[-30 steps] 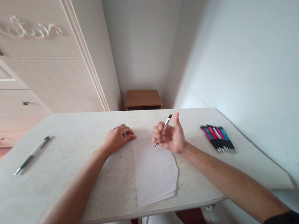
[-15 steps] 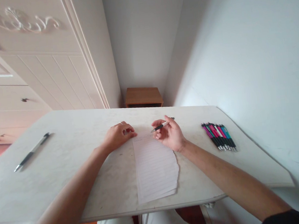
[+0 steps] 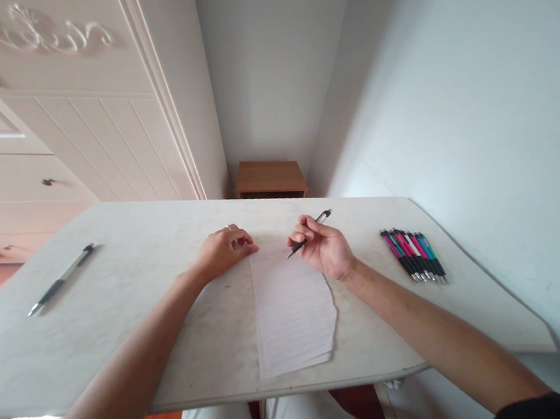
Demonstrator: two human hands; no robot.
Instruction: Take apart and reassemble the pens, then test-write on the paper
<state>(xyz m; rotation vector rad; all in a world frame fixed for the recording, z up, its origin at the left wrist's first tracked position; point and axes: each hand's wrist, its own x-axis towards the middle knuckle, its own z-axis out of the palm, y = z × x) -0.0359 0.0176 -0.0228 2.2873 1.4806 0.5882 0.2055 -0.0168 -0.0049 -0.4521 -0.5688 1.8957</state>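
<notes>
The right hand (image 3: 325,250) pinched a black-gripped pen (image 3: 296,248), tip toward 8 o'clock. The left hand (image 3: 224,252) curled, its grip unclear, at the 11 o'clock corner of ragged-edged lined paper (image 3: 294,318), at the right hand's 7 o'clock.

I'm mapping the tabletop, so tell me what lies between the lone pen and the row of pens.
In the head view, from left to right: the left hand, the lined paper, and the right hand holding another pen over the paper.
</notes>
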